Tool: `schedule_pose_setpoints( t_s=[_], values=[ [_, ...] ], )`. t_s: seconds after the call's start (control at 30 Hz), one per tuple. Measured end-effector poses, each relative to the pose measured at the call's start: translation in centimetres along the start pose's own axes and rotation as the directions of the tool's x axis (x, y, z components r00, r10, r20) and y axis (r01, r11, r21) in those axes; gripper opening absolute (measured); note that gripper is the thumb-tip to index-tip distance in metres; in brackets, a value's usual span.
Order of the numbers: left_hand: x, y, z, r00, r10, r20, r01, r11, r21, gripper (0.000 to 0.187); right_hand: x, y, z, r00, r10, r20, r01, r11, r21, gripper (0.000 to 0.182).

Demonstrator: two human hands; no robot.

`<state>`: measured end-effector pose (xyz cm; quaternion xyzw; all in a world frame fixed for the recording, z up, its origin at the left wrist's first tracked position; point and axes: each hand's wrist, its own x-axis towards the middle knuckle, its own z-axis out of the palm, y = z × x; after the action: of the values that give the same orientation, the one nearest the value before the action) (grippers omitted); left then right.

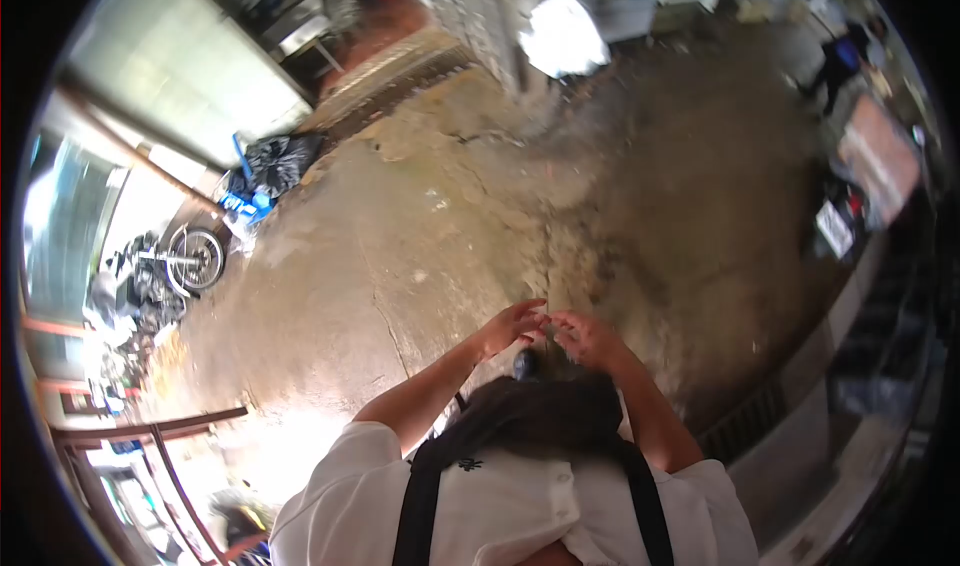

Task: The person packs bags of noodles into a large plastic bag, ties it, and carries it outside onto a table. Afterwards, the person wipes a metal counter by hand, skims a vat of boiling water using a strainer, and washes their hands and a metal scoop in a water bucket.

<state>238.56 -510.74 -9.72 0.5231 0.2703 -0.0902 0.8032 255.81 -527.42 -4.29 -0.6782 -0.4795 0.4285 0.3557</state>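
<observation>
My left hand (511, 329) is held out in front of my chest, its fingers apart and loosely bent, with nothing in it. My right hand (588, 341) faces it from the right, fingers spread and slightly curled, also holding nothing. The fingertips of the two hands come close together. Below them a dark shoe (525, 363) shows on the wet, cracked concrete floor (440, 226). A black bag or apron-like cloth (535, 411) hangs at my front, with dark straps over a white shirt (520, 496).
Left, a motorcycle (195, 259) stands near a black garbage bag (280, 164). Ahead is a doorway with a raised step (385, 81), and a white bag (565, 31) beside a post. Far right, a person (840, 61) is near a pinkish board (880, 156). A brown metal frame (160, 428) stands lower left.
</observation>
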Motion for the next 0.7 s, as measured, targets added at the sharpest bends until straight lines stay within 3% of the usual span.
schedule_pose_setpoints(
  t_s=[0.1, 0.37, 0.43, 0.53, 0.7],
  values=[
    [-0.5, 5.5, -7.6, 0.989, 0.111, -0.094, -0.119, 0.990, -0.082, 0.071, 8.8, -5.8, -1.1, 0.991, -0.047, 0.124, 0.060, 0.993, -0.103, 0.042],
    [2.6, 13.9, -29.4, 0.909, 0.161, -0.384, -0.215, 0.971, -0.102, 0.065, 38.5, -8.0, -5.6, 0.874, -0.118, 0.471, 0.225, 0.958, -0.177, 0.042],
    [2.3, 16.2, -34.0, 0.856, 0.133, -0.499, -0.245, 0.955, -0.166, 0.067, 47.7, -9.9, -6.3, 0.826, -0.156, 0.542, 0.348, 0.897, -0.272, 0.043],
    [0.7, 21.4, -41.4, 0.740, 0.132, -0.660, -0.323, 0.930, -0.176, 0.069, 60.3, -18.6, -7.8, 0.768, -0.242, 0.593, 0.439, 0.873, -0.211, 0.043],
    [2.5, 26.1, -54.3, 0.543, 0.086, -0.835, -0.462, 0.861, -0.212, 0.068, 81.0, -26.7, -8.6, 0.650, -0.303, 0.697, 0.603, 0.764, -0.230, 0.042]
  ],
)
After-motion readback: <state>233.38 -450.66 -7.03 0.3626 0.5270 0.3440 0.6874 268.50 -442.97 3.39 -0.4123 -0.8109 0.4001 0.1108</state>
